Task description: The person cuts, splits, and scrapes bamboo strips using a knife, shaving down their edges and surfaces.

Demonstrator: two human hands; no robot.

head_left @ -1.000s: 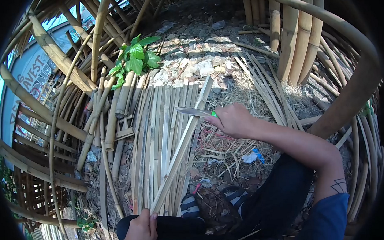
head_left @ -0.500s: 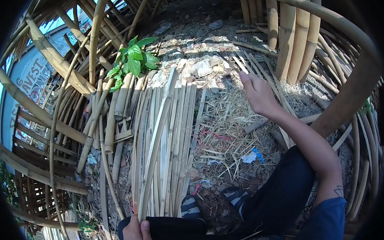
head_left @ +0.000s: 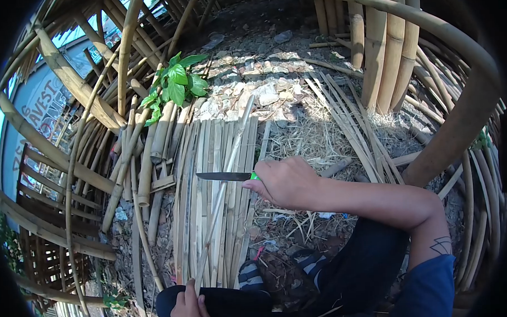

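Low in the view, over my dark trouser leg, my left hand [head_left: 190,310] is closed around the near end of a long, thin bamboo strip [head_left: 239,138]. The strip leans away from me, up and to the right. My right hand [head_left: 290,183] grips a knife by its green handle. The dark knife blade [head_left: 223,176] points left and crosses over the strip at about its middle. Under both lies a row of split bamboo strips [head_left: 189,228], side by side on the ground and running away from me.
Bamboo shavings [head_left: 300,148] litter the ground to the right, with more loose strips [head_left: 347,121] beyond my right hand. A leafy green plant [head_left: 177,80] grows at the far left. Thick bamboo poles [head_left: 392,53] stand at right; cut poles [head_left: 162,128] lie at left. My sandals [head_left: 252,276] are near the strips.
My right hand has come back from the far right to the strip, bringing the knife across it. The strip's far end has swung a little to the right.
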